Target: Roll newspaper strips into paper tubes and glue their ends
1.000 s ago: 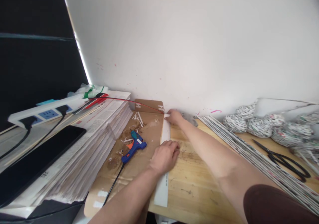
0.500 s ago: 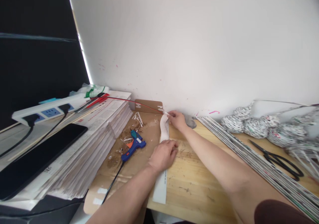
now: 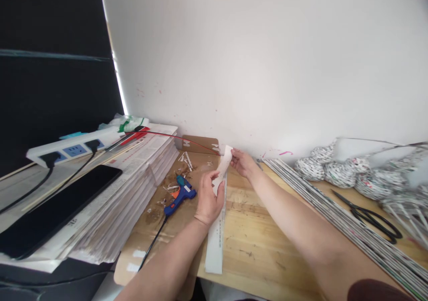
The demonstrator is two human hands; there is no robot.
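A narrow white paper strip (image 3: 222, 166) is raised at a slant between my two hands. My right hand (image 3: 243, 162) pinches its upper end near the wall. Lower down, my left hand (image 3: 210, 198) is curved around the strip's lower part, thumb and fingers on either side of it. Beneath them a long white strip with small printed marks (image 3: 214, 252) lies flat along the edge of the cardboard, running toward the table's front edge. Left of my left hand, a blue glue gun (image 3: 180, 196) rests on the brown cardboard (image 3: 160, 243).
A thick newspaper stack (image 3: 133, 207) stands left, carrying a black phone (image 3: 63, 209) and a white power strip (image 3: 75, 147). At right lie rolled paper sticks (image 3: 321, 203), black scissors (image 3: 368, 216) and woven paper balls (image 3: 341, 174). A thin red cable (image 3: 187, 139) crosses behind, near the wall.
My left hand has come up off the flat strip and turned to grip the paper strip. The strip's upper part has been lifted and tilted to the right, with my right hand still on its end.
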